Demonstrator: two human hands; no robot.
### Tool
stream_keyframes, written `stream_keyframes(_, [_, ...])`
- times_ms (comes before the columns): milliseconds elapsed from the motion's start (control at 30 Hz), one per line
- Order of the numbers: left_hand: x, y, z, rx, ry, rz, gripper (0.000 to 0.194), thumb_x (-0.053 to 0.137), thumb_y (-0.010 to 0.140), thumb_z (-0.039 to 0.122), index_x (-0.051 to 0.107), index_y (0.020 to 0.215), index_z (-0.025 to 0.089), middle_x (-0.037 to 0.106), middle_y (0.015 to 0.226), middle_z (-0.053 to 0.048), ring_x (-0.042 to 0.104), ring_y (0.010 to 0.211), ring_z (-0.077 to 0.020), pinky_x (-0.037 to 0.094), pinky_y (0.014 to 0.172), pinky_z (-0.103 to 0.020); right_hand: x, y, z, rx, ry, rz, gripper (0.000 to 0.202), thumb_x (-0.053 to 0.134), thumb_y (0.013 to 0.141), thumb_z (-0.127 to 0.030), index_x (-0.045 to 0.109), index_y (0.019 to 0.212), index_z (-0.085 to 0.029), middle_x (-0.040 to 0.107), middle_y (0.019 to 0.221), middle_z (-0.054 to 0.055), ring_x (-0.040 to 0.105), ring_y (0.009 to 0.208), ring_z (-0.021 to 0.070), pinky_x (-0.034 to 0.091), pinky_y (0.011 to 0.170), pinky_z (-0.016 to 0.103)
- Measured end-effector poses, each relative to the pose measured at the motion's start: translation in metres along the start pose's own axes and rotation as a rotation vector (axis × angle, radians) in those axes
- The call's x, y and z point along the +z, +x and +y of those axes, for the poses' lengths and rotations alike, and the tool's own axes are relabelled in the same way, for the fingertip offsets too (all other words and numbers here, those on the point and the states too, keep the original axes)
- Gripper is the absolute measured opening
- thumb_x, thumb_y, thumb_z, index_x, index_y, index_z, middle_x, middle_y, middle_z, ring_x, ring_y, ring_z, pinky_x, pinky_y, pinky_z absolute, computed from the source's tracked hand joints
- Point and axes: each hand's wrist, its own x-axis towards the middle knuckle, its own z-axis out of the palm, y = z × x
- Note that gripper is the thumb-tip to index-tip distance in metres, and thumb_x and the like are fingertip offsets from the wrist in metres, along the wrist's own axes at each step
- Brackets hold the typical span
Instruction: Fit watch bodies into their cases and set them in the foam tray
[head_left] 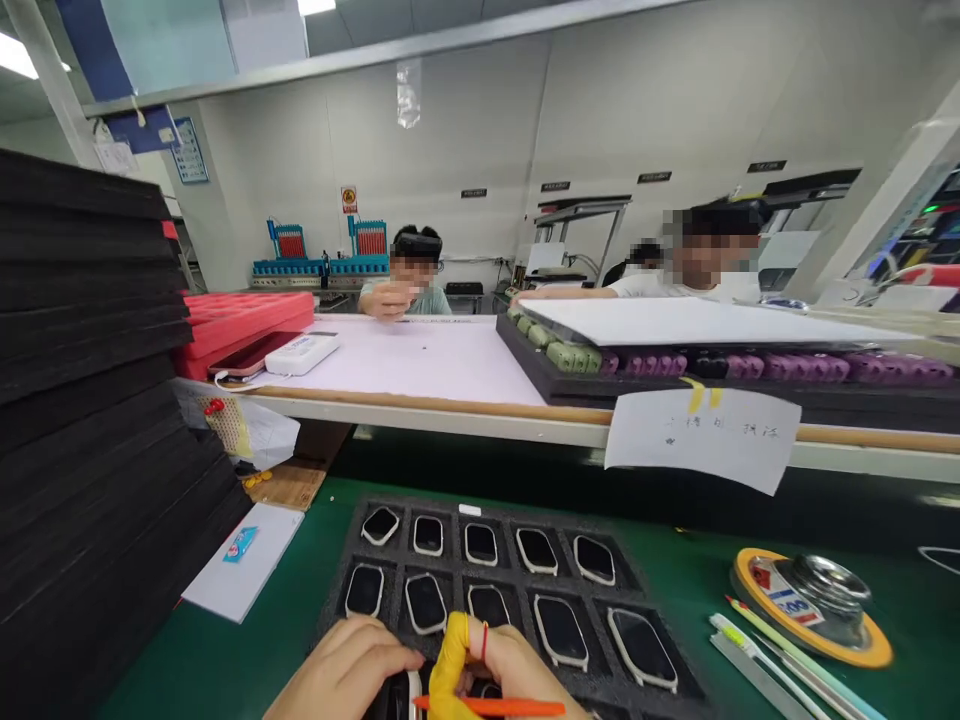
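Note:
A black foam tray (525, 590) holds rows of watch cases with dark screens, such as a watch (561, 630) in the second row. Low in the view, my left hand (345, 668) has its fingers wrapped round the side of a watch with a silver edge (405, 695). My right hand (517, 665), close beside it, wears a yellow finger cover (450, 660) and holds an orange stick-like tool (502, 706) by that watch. The tool's tip is near the silver edge; exact contact is hard to make out.
A tall black foam stack (97, 400) rises at the left beside a white pad (244, 565). To the right lie a yellow-rimmed round container (810, 605) and several pens and brushes. A raised shelf (435, 370) crosses ahead, with people behind it.

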Motion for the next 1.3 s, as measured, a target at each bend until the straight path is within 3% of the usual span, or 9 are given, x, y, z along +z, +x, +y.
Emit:
stream_keyframes(100, [-0.01, 0.005, 0.023, -0.174, 0.028, -0.116, 0.05, 0.072, 0.084, 0.051, 0.059, 0.125, 0.026, 0.069, 0.115, -0.008, 0.063, 0.108, -0.0264, 0.052, 0.098, -0.043, 0.004, -0.014, -0.016, -0.035, -0.1, 0.073, 0.022, 0.069, 0.08, -0.04, 0.057, 0.077, -0.022, 0.057, 0.071, -0.003, 0.05, 0.066, 0.0124, 0.045, 0.067, 0.026])
stream_keyframes(200, [-0.017, 0.007, 0.035, -0.258, -0.005, -0.143, 0.048, 0.072, 0.085, 0.048, 0.059, 0.125, 0.026, 0.067, 0.119, -0.008, 0.059, 0.114, -0.0263, 0.049, 0.102, -0.046, 0.002, -0.02, -0.025, -0.064, -0.169, 0.061, 0.018, 0.065, 0.083, -0.038, 0.057, 0.077, -0.023, 0.057, 0.07, -0.002, 0.052, 0.066, 0.014, 0.047, 0.067, 0.027])
stream_keyframes(533, [-0.016, 0.005, 0.035, -0.301, -0.028, -0.207, 0.049, 0.069, 0.087, 0.051, 0.055, 0.126, 0.025, 0.063, 0.123, -0.008, 0.055, 0.117, -0.0265, 0.046, 0.105, -0.049, -0.001, -0.02, -0.025, -0.086, -0.198, 0.062, 0.013, 0.065, 0.085, -0.033, 0.058, 0.078, -0.023, 0.061, 0.071, -0.002, 0.057, 0.066, 0.0142, 0.051, 0.066, 0.027])
stream_keyframes(733, [-0.016, 0.007, 0.039, -0.31, -0.04, -0.157, 0.047, 0.074, 0.083, 0.047, 0.06, 0.123, 0.025, 0.066, 0.118, -0.007, 0.058, 0.113, -0.0264, 0.05, 0.101, -0.046, -0.005, -0.02, -0.031, -0.075, -0.27, 0.032, 0.029, 0.063, 0.089, -0.048, 0.057, 0.074, -0.024, 0.057, 0.068, -0.002, 0.049, 0.062, 0.0143, 0.046, 0.061, 0.027])
stream_keyframes(833, [-0.029, 0.019, 0.042, -0.307, -0.051, -0.202, 0.045, 0.08, 0.079, 0.044, 0.066, 0.117, 0.025, 0.069, 0.11, -0.006, 0.062, 0.105, -0.0249, 0.053, 0.093, -0.04, -0.005, -0.02, -0.03, -0.024, -0.247, 0.017, 0.032, 0.064, 0.088, -0.051, 0.057, 0.075, -0.023, 0.057, 0.069, -0.002, 0.051, 0.062, 0.0141, 0.047, 0.063, 0.026])
stream_keyframes(933, [-0.054, 0.05, 0.041, -0.227, -0.008, -0.182, 0.029, 0.076, 0.084, 0.04, 0.071, 0.109, 0.027, 0.072, 0.105, -0.003, 0.066, 0.1, -0.0214, 0.053, 0.089, -0.034, -0.004, -0.017, -0.02, 0.009, -0.185, 0.02, 0.032, 0.068, 0.084, -0.051, 0.057, 0.077, -0.023, 0.057, 0.07, -0.002, 0.054, 0.065, 0.0137, 0.048, 0.064, 0.025])
stream_keyframes(1067, [-0.094, 0.122, 0.032, -0.149, 0.096, 0.224, 0.012, 0.069, 0.088, 0.031, 0.074, 0.096, 0.023, 0.075, 0.098, -0.002, 0.067, 0.095, -0.0209, 0.051, 0.089, -0.035, -0.007, -0.006, -0.002, -0.012, -0.084, -0.045, 0.036, 0.074, 0.078, -0.052, 0.054, 0.076, -0.021, 0.06, 0.069, -0.002, 0.058, 0.061, 0.0121, 0.047, 0.059, 0.024])
stream_keyframes(1200, [-0.127, 0.201, 0.016, -0.172, 0.039, 0.424, 0.013, 0.066, 0.088, 0.028, 0.074, 0.096, 0.02, 0.075, 0.099, -0.003, 0.067, 0.096, -0.0207, 0.051, 0.088, -0.033, -0.01, 0.003, 0.005, -0.036, -0.07, -0.088, 0.046, 0.081, 0.068, -0.057, 0.054, 0.065, -0.019, 0.057, 0.061, -0.005, 0.057, 0.058, 0.0101, 0.044, 0.058, 0.022])
stream_keyframes(1300, [-0.143, 0.243, -0.002, -0.233, -0.071, 0.538, 0.014, 0.068, 0.088, 0.026, 0.071, 0.097, 0.016, 0.073, 0.1, -0.005, 0.066, 0.097, -0.021, 0.052, 0.093, -0.038, -0.012, 0.005, 0.005, -0.03, -0.079, -0.1, 0.047, 0.084, 0.065, -0.057, 0.057, 0.063, -0.018, 0.059, 0.063, -0.005, 0.054, 0.058, 0.0084, 0.042, 0.057, 0.02])
